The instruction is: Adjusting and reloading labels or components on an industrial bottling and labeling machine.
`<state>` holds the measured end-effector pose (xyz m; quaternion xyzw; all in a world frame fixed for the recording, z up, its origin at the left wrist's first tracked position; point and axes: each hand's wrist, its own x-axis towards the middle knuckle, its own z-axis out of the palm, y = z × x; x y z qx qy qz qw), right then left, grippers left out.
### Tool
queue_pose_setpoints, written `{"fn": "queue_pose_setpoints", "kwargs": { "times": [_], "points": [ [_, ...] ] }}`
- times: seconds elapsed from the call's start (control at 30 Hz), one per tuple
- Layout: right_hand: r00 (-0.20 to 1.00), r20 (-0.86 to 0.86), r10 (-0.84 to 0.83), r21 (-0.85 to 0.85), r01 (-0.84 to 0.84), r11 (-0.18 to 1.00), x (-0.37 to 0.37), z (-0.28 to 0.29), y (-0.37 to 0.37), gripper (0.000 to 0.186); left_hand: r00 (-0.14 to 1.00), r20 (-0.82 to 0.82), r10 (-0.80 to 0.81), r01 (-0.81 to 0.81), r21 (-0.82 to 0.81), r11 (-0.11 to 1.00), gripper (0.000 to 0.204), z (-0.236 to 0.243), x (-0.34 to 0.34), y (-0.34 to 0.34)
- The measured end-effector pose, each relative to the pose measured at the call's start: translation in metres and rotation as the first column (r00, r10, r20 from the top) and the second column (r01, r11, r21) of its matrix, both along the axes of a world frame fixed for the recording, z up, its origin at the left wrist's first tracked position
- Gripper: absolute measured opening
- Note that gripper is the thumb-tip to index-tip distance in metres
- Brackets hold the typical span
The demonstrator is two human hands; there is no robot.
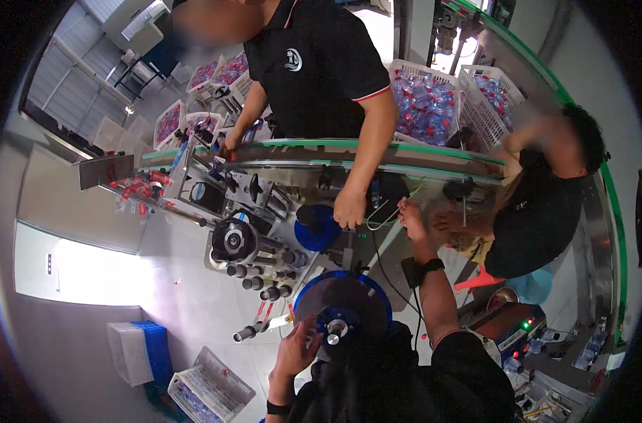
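My left hand [297, 347] is at the left edge of a large blue-rimmed reel [367, 303], fingers apart near its silver hub [334, 333]. Whether the fingertips touch the reel, I cannot tell. Stretched forward, my right hand [411, 217] has its fingers pressed together beside a thin pale bent wire [383, 217]; what they hold is too small to make out. Across the machine, a co-worker's closed hand [350, 207] hangs close to that wire. A smaller blue disc [316, 229] lies under the co-worker's arm.
Black rollers [252, 283] and a round machine head [234, 240] stand left of the reel. A green-edged rail [314, 143] crosses ahead. Crates of small bottles [425, 106] stand behind it. Another person [539, 211] is at the right, above a control box with lights [508, 328].
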<state>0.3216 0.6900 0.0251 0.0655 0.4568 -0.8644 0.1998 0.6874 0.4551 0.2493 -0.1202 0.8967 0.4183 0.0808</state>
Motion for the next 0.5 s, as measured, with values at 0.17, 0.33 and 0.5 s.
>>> {"fn": "queue_pose_setpoints", "kwargs": {
  "times": [0.17,0.33,0.5],
  "points": [
    [0.998,-0.056,-0.025,-0.087,0.02,0.996,-0.009,-0.006,0.002,0.014,0.999,-0.02,-0.031,0.032,0.008,0.999,0.04,-0.003,-0.003,0.004],
    [0.987,0.043,-0.157,-0.01,0.158,0.987,-0.007,-0.006,-0.005,0.022,0.999,-0.011,-0.05,0.05,0.011,0.999,0.041,0.0,-0.008,0.01],
    [0.955,-0.128,-0.269,0.475,0.297,0.829,-0.003,0.008,-0.031,0.025,0.998,-0.008,-0.055,0.055,-0.008,0.998,0.042,-0.002,-0.006,0.01]
  ]
}}
